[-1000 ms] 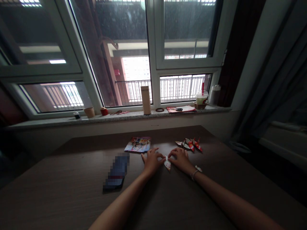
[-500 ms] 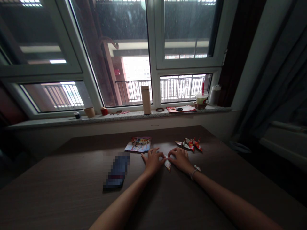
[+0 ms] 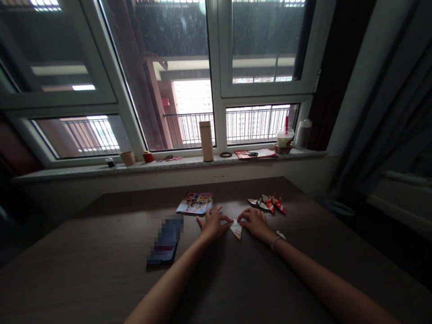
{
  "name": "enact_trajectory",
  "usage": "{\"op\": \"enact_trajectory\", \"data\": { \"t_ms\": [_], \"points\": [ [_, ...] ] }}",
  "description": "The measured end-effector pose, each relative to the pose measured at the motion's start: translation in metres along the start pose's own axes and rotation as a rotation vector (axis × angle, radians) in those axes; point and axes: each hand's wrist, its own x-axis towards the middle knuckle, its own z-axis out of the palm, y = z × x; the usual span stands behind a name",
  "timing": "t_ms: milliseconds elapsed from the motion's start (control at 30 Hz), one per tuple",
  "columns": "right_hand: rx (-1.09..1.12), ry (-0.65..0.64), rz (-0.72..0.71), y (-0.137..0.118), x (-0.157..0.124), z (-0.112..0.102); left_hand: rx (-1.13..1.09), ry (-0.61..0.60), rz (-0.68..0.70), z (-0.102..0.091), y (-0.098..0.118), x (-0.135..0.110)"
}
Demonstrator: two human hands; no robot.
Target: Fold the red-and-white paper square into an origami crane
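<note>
Near the centre of the frame, slightly below the middle, a small white folded-paper piece with faint reddish print lies at the dark brown wooden table, its narrow point aimed toward the bottom of the frame. The left hand comes in from the lower left, its thumb and forefinger drawn together on the upper left edge of the paper while the other fingers spread loosely apart. The right hand, from the lower right, has thumb and forefinger brought together at the upper right edge, its remaining fingers curled; a thin pale bracelet with a white ornament circles that wrist. Just beyond the right hand, right of centre, sits a cluster of red-and-white folded-paper figures with pointed tips. Beyond the left hand lies a flat, colourful printed packet, and left of the left forearm rests a dark, flat, oblong object blurred by pixelation. Across the middle of the frame, a speckled grey stone windowsill carries a tall beige cylindrical bottle and, farther right, a clear plastic cup of green drink with a red straw
</note>
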Motion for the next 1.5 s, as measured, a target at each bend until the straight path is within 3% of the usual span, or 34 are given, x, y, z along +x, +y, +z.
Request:
{"op": "enact_trajectory", "data": {
  "t_ms": [533, 900, 1233, 1500],
  "points": [
    [-0.002, 0.040, -0.082, 0.002, -0.006, -0.005, 0.122, -0.007, 0.096, -0.004, -0.001, -0.004],
    [-0.013, -0.034, -0.112, 0.004, -0.011, -0.011, 0.150, -0.025, 0.094, -0.008, 0.001, -0.011],
    [-0.007, 0.075, -0.154, 0.008, -0.014, -0.002, 0.153, 0.181, 0.206, 0.004, 0.002, -0.015],
    [-0.029, 0.073, -0.134, 0.006, -0.013, -0.005, 0.212, 0.084, 0.164, -0.001, 0.004, -0.010]
  ]
}}
